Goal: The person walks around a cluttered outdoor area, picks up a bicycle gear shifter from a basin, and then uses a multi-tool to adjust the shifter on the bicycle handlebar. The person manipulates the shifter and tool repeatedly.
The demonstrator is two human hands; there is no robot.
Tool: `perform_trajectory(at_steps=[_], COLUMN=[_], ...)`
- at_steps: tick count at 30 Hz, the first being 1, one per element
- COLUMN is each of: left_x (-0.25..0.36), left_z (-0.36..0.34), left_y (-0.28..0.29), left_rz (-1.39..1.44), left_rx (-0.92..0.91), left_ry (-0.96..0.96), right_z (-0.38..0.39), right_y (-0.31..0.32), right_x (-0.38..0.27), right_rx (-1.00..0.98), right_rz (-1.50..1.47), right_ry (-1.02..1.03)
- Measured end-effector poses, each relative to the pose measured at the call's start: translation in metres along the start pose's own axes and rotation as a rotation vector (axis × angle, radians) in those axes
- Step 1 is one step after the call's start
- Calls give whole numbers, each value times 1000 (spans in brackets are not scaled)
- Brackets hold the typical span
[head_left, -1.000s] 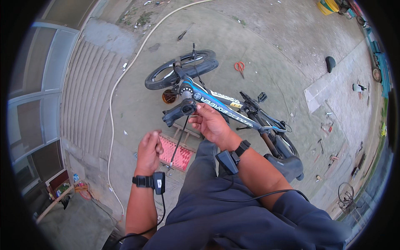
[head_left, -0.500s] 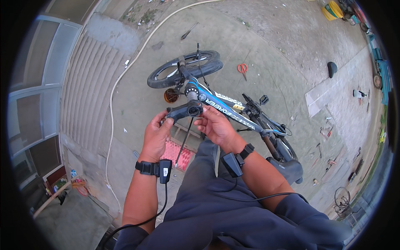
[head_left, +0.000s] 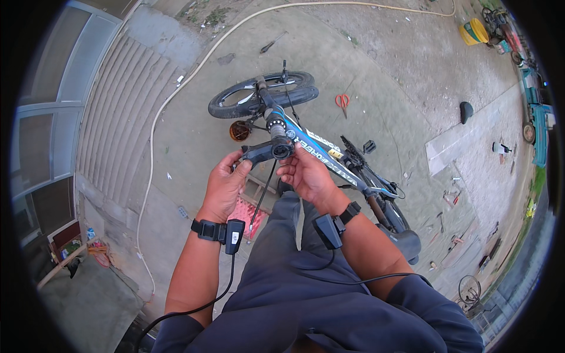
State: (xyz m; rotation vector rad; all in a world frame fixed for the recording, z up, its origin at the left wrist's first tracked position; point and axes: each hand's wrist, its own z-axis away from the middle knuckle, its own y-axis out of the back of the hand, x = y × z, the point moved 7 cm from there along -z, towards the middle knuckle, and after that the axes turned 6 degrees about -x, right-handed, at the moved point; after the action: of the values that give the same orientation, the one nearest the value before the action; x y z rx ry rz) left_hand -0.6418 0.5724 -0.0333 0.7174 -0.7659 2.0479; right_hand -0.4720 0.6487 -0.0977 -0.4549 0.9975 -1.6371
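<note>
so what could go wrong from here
The black stem might twist or slip: the left hand grips one end, while the right hand has only its fingertips at the other.

The black cable hanging just below could get snagged or pinched.

The red-handled scissors, lying beyond the bicycle, could perhaps be stepped on.

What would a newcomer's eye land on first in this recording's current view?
Probably the blue-and-black bicycle across the middle, with the left hand gripping a black handlebar stem and the right hand at the stem's round end. After that, red-handled scissors above the bicycle in the picture and a yellow bucket at the upper right.
</note>
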Motion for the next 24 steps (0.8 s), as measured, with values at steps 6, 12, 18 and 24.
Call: perform_trajectory(at_steps=[6, 12, 18, 24], left_x=[-2, -1, -1, -1], left_z=[0, 0, 1, 0], left_y=[1, -1, -2, -1], left_rz=[26, 38, 36, 35], left_rx=[-13, -20, -24, -27], left_ry=[-9, -16, -22, -22], right_z=[3, 1, 1, 2], right_y=[-4, -2, -5, -7], right_x=[-4, 0, 1, 0], right_rx=[-38, -9, -7, -28], right_rz=[-16, -43, -1, -28], right_ry=[83, -13, -14, 26])
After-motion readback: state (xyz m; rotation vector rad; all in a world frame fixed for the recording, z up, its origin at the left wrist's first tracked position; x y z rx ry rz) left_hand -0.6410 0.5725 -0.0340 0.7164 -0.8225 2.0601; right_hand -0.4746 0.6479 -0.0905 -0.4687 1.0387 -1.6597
